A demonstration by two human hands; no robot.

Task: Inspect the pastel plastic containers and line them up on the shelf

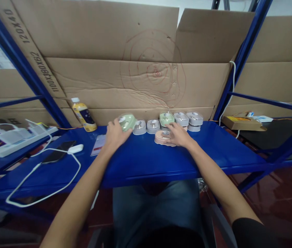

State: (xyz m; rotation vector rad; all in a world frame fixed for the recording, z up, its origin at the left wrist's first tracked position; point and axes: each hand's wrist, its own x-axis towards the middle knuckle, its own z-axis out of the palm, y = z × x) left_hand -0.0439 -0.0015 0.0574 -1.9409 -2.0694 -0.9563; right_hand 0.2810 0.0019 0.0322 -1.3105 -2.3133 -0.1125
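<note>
My left hand [116, 134] grips a green case [127, 122] in clear packaging, tilted at the left end of a row of similar cases. My right hand [179, 135] rests its fingers on a pink case [162, 137] that sits in front of the row. Behind it stand a grey case [139, 127], a second grey case [153, 126], a green case [167, 119] and pale cases [181, 119]. At the row's right end, more pale cases [194, 119] are stacked.
A yellow drink bottle [84, 115] stands at the back left of the blue table [146, 162]. Nearer lie a phone [59, 152], a white cable with a plug [75, 148], a flat card [98, 144] and a power strip [21, 141]. Cardboard [89, 38] lines the back.
</note>
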